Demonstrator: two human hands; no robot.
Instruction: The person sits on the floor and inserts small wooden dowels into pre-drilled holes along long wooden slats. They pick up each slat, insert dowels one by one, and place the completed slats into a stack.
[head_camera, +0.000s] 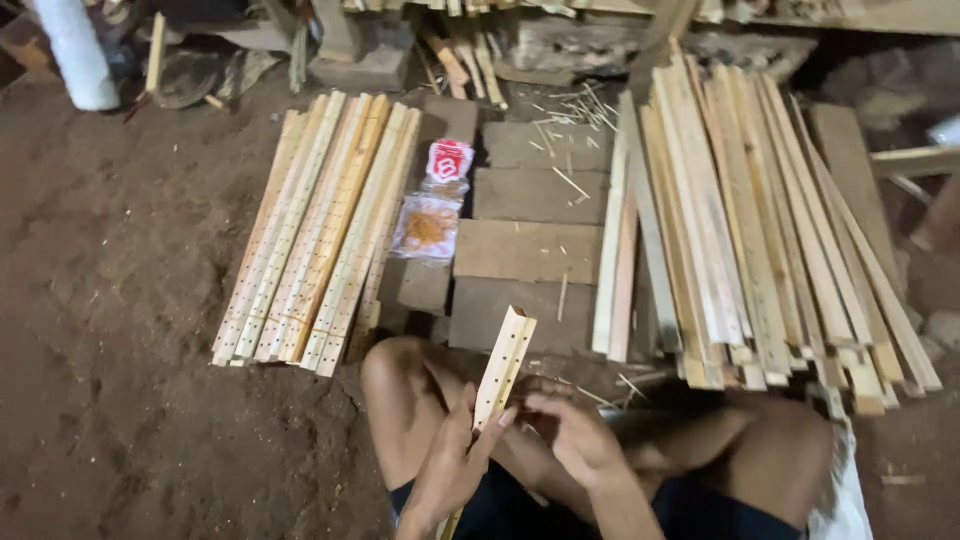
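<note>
At the bottom centre of the frame a person sits on the dirt floor (110, 330) with knees bent. The left hand (452, 465) is closed around the lower part of a pale wooden slat (502, 365) that has a row of small holes along its face; the fingers wrap the slat from the left and the thumb presses its edge. The slat stands nearly upright, tilted slightly to the right, its notched top end reaching just above the knees. The right hand (572, 438) sits just beside the slat on its right, fingers curled loosely inward with the fingertips near the wood; whether it pinches anything small cannot be told.

On the floor in the left half of the frame lies a neat row of drilled slats (320, 225), side by side and running from the lower left up toward the centre top. To their right, in the middle, lie several flat dark wooden boards (530, 195) with thin wood splinters scattered over them. Two small plastic packets (432, 205), one red and white, one orange, rest between the drilled slats and the boards. A large heap of plain slats (750, 220) fills the right half of the frame. A white cylinder (75, 50) stands at the upper left.
</note>
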